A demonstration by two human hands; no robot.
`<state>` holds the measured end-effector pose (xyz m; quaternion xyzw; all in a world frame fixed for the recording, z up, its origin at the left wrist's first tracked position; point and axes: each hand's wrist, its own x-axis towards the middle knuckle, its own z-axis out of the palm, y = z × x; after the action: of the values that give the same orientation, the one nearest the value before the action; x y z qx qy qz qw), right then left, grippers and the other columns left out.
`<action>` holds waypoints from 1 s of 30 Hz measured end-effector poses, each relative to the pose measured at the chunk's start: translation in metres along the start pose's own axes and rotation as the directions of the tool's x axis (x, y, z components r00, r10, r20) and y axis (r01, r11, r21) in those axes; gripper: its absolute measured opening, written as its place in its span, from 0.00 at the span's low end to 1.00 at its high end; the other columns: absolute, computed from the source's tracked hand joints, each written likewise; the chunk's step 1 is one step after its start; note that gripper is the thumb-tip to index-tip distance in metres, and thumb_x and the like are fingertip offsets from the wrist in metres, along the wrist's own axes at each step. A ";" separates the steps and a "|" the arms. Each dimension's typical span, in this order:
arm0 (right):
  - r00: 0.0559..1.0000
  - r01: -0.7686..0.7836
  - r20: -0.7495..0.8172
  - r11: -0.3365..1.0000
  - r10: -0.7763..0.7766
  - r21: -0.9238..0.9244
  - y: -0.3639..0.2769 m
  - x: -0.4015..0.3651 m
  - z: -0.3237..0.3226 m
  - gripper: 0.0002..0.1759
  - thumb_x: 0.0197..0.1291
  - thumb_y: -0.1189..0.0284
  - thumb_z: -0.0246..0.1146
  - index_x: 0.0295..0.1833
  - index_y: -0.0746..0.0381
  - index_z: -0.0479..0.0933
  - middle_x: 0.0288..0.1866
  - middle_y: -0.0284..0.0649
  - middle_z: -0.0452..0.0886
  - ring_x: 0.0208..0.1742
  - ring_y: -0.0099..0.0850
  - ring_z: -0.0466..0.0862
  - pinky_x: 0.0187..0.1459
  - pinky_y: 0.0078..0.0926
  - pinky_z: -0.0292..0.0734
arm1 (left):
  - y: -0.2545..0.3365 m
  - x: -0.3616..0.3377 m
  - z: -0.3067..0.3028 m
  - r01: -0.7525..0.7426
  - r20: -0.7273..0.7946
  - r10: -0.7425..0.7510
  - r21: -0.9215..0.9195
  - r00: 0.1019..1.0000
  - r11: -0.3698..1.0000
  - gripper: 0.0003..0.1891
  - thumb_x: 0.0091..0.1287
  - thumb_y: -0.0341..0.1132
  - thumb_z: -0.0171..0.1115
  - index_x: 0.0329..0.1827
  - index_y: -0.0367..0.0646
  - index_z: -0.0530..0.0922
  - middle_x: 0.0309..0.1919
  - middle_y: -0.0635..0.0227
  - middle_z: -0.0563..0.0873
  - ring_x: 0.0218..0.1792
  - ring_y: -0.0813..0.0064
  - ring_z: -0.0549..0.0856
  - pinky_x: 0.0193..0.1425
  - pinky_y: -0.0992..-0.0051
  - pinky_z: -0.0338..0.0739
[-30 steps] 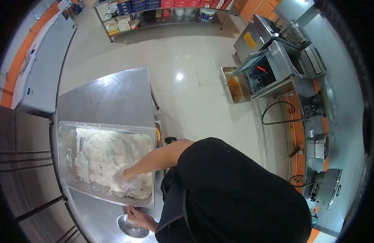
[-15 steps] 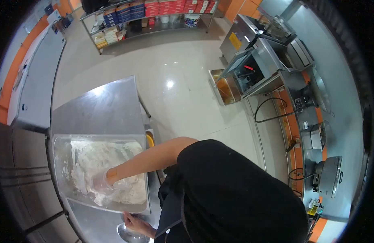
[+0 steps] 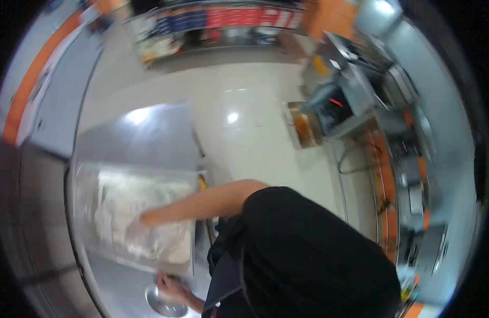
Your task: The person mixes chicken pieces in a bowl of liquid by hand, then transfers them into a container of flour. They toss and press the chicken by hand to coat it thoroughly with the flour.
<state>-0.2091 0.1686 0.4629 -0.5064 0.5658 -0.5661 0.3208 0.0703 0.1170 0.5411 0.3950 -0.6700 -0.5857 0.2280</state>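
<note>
A clear tub (image 3: 81,212) of white flour (image 3: 173,246) stands on the metal table (image 3: 144,138). My right hand (image 3: 138,231), in a see-through glove, is down in the flour; blur and flour hide its fingers. Below the tub's near corner, my bare left hand (image 3: 172,288) has its fingers closed at the rim, above a shiny round bowl (image 3: 162,303). The whole view is smeared by motion.
Behind the table is a rack of red and blue boxes (image 3: 239,18). A white chest (image 3: 61,98) stands at the left. On the right are a metal pan (image 3: 303,127) on the floor and a counter with kitchen equipment (image 3: 427,249).
The view has shifted, so the surroundings sit slightly to the right, and it is blurrier. My right hand is still in the flour and my left hand still at the tub's near corner.
</note>
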 end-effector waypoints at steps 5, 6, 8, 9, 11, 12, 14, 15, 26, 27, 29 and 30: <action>0.948 -0.164 0.152 0.842 0.278 -0.515 -0.020 0.003 -0.084 0.22 0.65 0.64 0.60 0.59 0.67 0.75 0.57 0.48 0.80 0.58 0.35 0.81 0.56 0.34 0.78 | 0.018 -0.009 0.003 0.030 0.059 -0.033 0.059 0.998 0.998 0.15 0.73 0.38 0.60 0.31 0.35 0.80 0.22 0.78 0.73 0.25 0.84 0.68 0.29 0.77 0.63; 0.922 -0.186 0.167 0.777 0.350 -0.601 -0.019 0.014 -0.093 0.23 0.65 0.63 0.59 0.60 0.67 0.75 0.57 0.48 0.80 0.58 0.36 0.80 0.57 0.33 0.77 | 0.031 -0.010 0.004 0.015 0.059 -0.023 0.140 0.998 0.990 0.18 0.74 0.38 0.59 0.26 0.35 0.79 0.19 0.79 0.70 0.24 0.84 0.65 0.27 0.76 0.62; 0.864 -0.183 0.166 0.602 0.476 -0.777 -0.008 0.033 -0.093 0.24 0.67 0.63 0.58 0.62 0.67 0.74 0.58 0.49 0.79 0.59 0.36 0.80 0.58 0.33 0.77 | 0.034 -0.011 0.010 0.008 -0.015 -0.007 0.120 1.000 0.993 0.19 0.73 0.38 0.59 0.28 0.29 0.78 0.15 0.67 0.69 0.23 0.82 0.65 0.27 0.72 0.63; 0.847 -0.167 0.148 0.520 0.510 -0.838 0.000 0.035 -0.085 0.24 0.67 0.62 0.58 0.63 0.67 0.73 0.59 0.49 0.79 0.59 0.36 0.79 0.58 0.33 0.76 | 0.037 -0.011 0.011 -0.018 -0.026 0.020 0.097 0.999 0.995 0.18 0.72 0.38 0.59 0.30 0.28 0.78 0.15 0.62 0.69 0.22 0.81 0.66 0.26 0.71 0.64; 0.831 -0.122 0.143 0.426 0.538 -0.896 0.013 0.028 -0.059 0.25 0.68 0.61 0.57 0.65 0.66 0.72 0.60 0.50 0.78 0.60 0.37 0.79 0.59 0.33 0.76 | 0.040 -0.014 0.012 -0.053 -0.072 0.064 0.144 0.995 0.988 0.17 0.71 0.37 0.60 0.33 0.28 0.77 0.16 0.55 0.68 0.21 0.80 0.66 0.26 0.69 0.65; 0.831 -0.106 0.153 0.422 0.535 -0.900 0.014 0.024 -0.045 0.26 0.69 0.61 0.57 0.65 0.66 0.72 0.60 0.50 0.78 0.61 0.37 0.78 0.60 0.33 0.75 | 0.042 -0.013 0.011 -0.039 -0.122 0.054 0.121 0.991 0.992 0.17 0.71 0.37 0.60 0.33 0.28 0.77 0.16 0.55 0.68 0.21 0.80 0.66 0.26 0.69 0.65; 0.816 -0.071 0.206 0.447 0.539 -0.892 0.009 0.023 -0.027 0.27 0.70 0.60 0.57 0.66 0.66 0.71 0.61 0.50 0.78 0.61 0.38 0.78 0.60 0.32 0.75 | 0.046 -0.015 0.011 -0.035 -0.118 0.055 0.168 0.992 0.985 0.17 0.70 0.38 0.61 0.31 0.28 0.78 0.16 0.50 0.71 0.19 0.76 0.65 0.25 0.66 0.65; 0.791 -0.328 0.187 0.663 0.582 -0.673 0.005 0.018 -0.016 0.26 0.70 0.61 0.57 0.66 0.66 0.71 0.61 0.50 0.77 0.61 0.37 0.78 0.59 0.31 0.76 | 0.045 -0.015 0.009 -0.013 -0.151 0.035 0.140 0.988 0.990 0.17 0.70 0.38 0.61 0.31 0.28 0.78 0.16 0.50 0.71 0.19 0.76 0.65 0.25 0.66 0.65; 0.483 -0.608 -0.098 0.253 0.870 -0.753 -0.090 -0.023 -0.046 0.24 0.70 0.75 0.53 0.70 0.63 0.68 0.57 0.39 0.79 0.52 0.24 0.79 0.49 0.19 0.77 | 0.038 -0.014 0.007 -0.095 -0.163 0.097 0.023 0.982 0.995 0.15 0.68 0.34 0.61 0.28 0.28 0.78 0.19 0.41 0.73 0.18 0.46 0.67 0.28 0.59 0.68; 0.456 -0.875 -0.060 0.434 0.888 -0.214 -0.086 -0.030 -0.050 0.23 0.69 0.76 0.56 0.69 0.62 0.70 0.50 0.38 0.81 0.47 0.22 0.80 0.43 0.20 0.76 | 0.039 -0.015 0.007 -0.091 -0.174 0.092 0.015 0.980 0.996 0.15 0.68 0.34 0.61 0.28 0.28 0.78 0.19 0.41 0.73 0.18 0.46 0.67 0.28 0.59 0.68; 0.743 -0.308 0.350 0.755 0.571 -0.579 -0.036 -0.026 -0.045 0.23 0.68 0.68 0.59 0.66 0.65 0.72 0.51 0.40 0.83 0.48 0.27 0.82 0.47 0.26 0.77 | 0.041 -0.015 0.005 -0.083 -0.150 0.081 -0.011 0.985 0.996 0.15 0.68 0.34 0.61 0.28 0.28 0.78 0.19 0.41 0.74 0.18 0.46 0.69 0.29 0.59 0.69; 0.589 0.415 0.781 0.751 0.209 -0.514 -0.020 -0.030 -0.042 0.26 0.67 0.61 0.63 0.63 0.68 0.73 0.51 0.43 0.85 0.50 0.32 0.83 0.52 0.32 0.77 | 0.039 -0.018 0.005 -0.078 -0.154 0.074 -0.017 0.985 0.997 0.15 0.68 0.34 0.61 0.28 0.28 0.78 0.19 0.41 0.74 0.18 0.46 0.69 0.29 0.59 0.69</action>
<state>-0.2359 0.2133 0.4824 -0.8169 0.4852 -0.0611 0.3059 0.0663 0.1345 0.5803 0.4104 -0.6582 -0.5522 0.3057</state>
